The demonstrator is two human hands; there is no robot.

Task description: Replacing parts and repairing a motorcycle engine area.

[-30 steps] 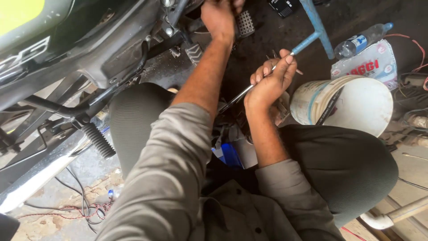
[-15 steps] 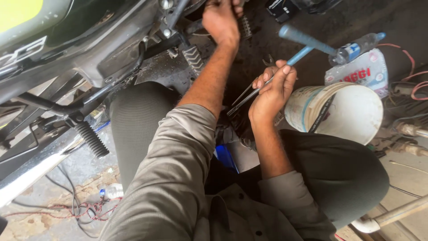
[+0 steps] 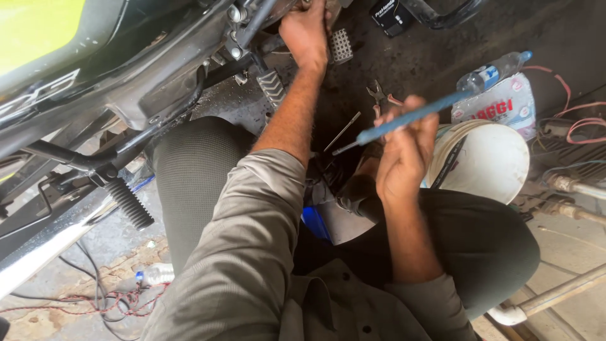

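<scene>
My left hand [image 3: 307, 30] reaches up into the underside of a motorcycle [image 3: 126, 69], gripping a part near the ribbed metal pedal [image 3: 341, 45]; what it holds is hidden. My right hand [image 3: 404, 148] is raised above my knee and closed on a blue-handled screwdriver [image 3: 429, 110], its metal tip pointing down left. A thin metal rod [image 3: 344, 131] and pliers [image 3: 380, 96] lie on the dark ground between my hands.
A white bucket [image 3: 489, 158] stands at my right, with a plastic bottle [image 3: 492, 72] and a white packet [image 3: 499, 104] behind it. Footpegs [image 3: 129, 203] stick out at left. Wires [image 3: 581, 123] and pipes [image 3: 568, 186] lie at far right.
My right hand has lifted the screwdriver away from the ground and drawn it back toward me. The left hand stays up at the motorcycle.
</scene>
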